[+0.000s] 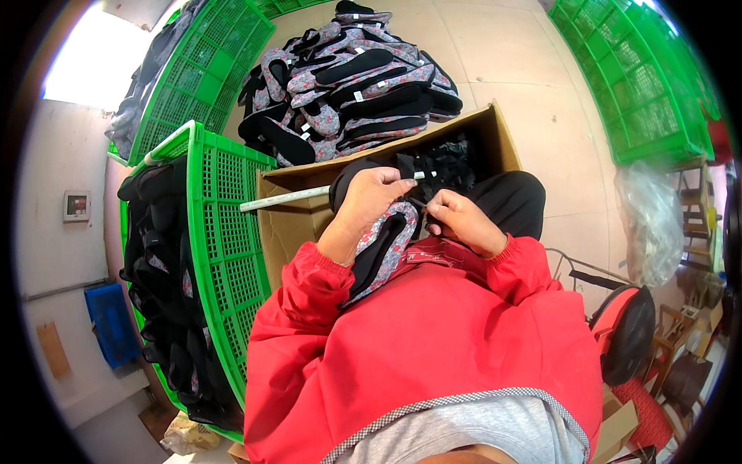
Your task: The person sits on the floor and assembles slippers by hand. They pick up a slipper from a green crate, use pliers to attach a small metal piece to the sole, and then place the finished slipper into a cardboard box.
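Note:
A floral slipper (380, 251) with a black inner sole lies in my lap, against my red apron. Above its upper end my left hand (367, 203) is closed, thumb and fingers pressed together; what they hold is hidden. My right hand (462, 220) pinches a thin black strip (418, 203) that reaches toward my left fingers. Just beyond both hands, black scraps or strips (440, 162) fill part of an open cardboard box (297, 220). A white tube (286, 198) lies across the box, passing behind my left hand.
A big heap of floral slippers (348, 85) with black soles lies beyond the box. Green crates stand at left, one (232, 255) full of black slippers, and green crates (634, 77) at far right. A clear plastic bag (653, 224) and a round red-and-black seat (624, 332) are at right.

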A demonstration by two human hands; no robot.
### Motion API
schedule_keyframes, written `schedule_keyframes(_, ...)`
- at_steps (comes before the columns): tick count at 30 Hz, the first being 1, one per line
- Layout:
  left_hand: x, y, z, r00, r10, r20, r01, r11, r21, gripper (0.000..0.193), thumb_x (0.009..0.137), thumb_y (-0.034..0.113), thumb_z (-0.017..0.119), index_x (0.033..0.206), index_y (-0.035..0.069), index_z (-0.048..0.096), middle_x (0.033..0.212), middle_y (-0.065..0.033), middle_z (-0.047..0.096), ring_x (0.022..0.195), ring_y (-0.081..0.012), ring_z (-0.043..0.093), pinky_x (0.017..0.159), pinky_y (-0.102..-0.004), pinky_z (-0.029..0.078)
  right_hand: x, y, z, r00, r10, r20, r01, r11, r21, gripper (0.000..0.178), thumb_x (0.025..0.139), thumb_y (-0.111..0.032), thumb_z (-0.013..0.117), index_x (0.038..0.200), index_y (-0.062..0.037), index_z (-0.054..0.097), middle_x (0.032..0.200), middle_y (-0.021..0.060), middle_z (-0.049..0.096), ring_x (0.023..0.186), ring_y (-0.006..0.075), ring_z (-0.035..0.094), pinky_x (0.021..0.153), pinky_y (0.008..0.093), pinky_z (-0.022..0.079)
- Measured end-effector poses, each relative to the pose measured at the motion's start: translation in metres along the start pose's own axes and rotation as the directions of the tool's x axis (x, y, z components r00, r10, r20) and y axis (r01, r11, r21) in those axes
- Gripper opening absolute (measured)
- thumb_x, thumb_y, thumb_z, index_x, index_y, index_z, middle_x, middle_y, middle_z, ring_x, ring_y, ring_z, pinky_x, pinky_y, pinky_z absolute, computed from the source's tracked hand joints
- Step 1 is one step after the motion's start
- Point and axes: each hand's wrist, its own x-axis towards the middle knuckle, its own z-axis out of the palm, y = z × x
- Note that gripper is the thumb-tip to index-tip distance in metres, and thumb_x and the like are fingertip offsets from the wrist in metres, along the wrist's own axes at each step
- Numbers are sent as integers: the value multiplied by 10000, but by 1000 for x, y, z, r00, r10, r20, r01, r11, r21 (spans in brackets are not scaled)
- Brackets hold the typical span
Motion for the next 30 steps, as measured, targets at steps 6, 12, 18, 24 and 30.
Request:
schedule_keyframes(6, -3, 3, 1, 992, 124, 5, -124, 991, 54, 265, 952, 87, 594, 1173, -20, 694, 1128, -97, 695, 950, -116, 633, 827, -232, 490, -13, 34, -15, 971, 122, -207, -55, 952, 302, 161, 1051, -244, 483, 1024, -101, 552, 749, 10, 591, 476, 24, 319, 414, 199, 222)
schedule_keyframes(12, -27, 16, -31, 932, 311, 187, -344, 921, 183, 224, 852, 20, 655, 1068, 12, 718, 1079, -69, 692, 911, -152, 657, 811, -273, 508, -15, 69, -1, 967, -89, -238, 166, 929, 330, 197, 1057, -276, 485, 1109, -94, 540, 818, 16, 614, 584, 34, 406, 503, 184, 319)
schedule_keyframes(18, -56, 11, -21, 807, 516, 286, -590, 700, 402, 340, 729, -37, 672, 1053, 66, 694, 1061, -77, 635, 991, -252, 615, 850, -326, 503, -21, 68, 33, 946, -315, -77, 320, 867, 382, 246, 1063, -222, 474, 1258, -71, 471, 968, 55, 610, 653, 52, 445, 570, 188, 384)
schedule_keyframes(24, -54, -18, -3, 760, 619, 199, -598, 545, 588, 252, 723, 17, 722, 965, 87, 716, 941, -73, 642, 905, -275, 619, 793, -356, 503, -25, 70, 51, 906, -410, -103, 423, 890, 170, 281, 1040, -177, 516, 1260, -16, 449, 1037, 76, 603, 918, 121, 594, 842, 277, 491)
schedule_keyframes(30, -58, -28, 17, 691, 723, 2, -577, 550, 604, 177, 724, -8, 709, 890, 43, 679, 894, -100, 660, 867, -291, 649, 771, -370, 518, -20, 79, 53, 784, -595, -180, 539, 795, -279, 267, 1022, -143, 538, 1237, 7, 490, 1080, 108, 595, 946, 158, 625, 860, 302, 502)
